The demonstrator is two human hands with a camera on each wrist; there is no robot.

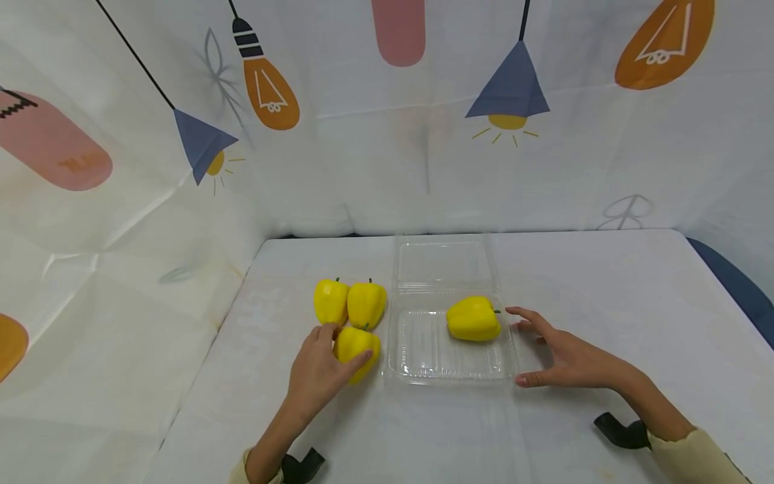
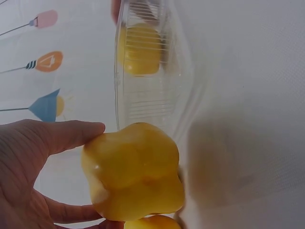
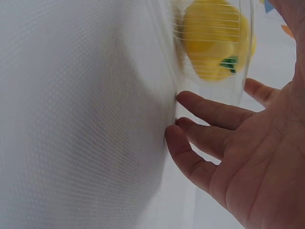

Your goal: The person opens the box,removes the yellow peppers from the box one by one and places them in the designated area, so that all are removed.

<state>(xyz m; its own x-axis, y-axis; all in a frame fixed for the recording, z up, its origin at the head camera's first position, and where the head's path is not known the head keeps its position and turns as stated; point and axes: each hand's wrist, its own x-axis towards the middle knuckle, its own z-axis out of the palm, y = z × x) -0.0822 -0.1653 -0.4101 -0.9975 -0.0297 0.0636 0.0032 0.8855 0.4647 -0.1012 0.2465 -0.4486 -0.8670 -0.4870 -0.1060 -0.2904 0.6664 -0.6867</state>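
Observation:
In the head view my left hand (image 1: 320, 370) grips a yellow bell pepper (image 1: 357, 346) left of a clear plastic clamshell box (image 1: 417, 363). The left wrist view shows the thumb on one side of this pepper (image 2: 136, 171) and fingers on the other. Another yellow bell pepper (image 1: 474, 318) lies on its side inside the box, its green stem toward the right. Beside the box's right wall, my right hand (image 1: 571, 359) is spread with nothing in it. Its fingertips (image 3: 188, 100) are close to the box; whether they touch it I cannot tell.
Two more yellow peppers, one on the left (image 1: 330, 301) and one on the right (image 1: 366, 302), stand just beyond my left hand. The box's lid (image 1: 444, 262) lies folded back toward the far table edge. A patterned cloth (image 1: 363, 168) hangs behind the white table (image 1: 605, 289).

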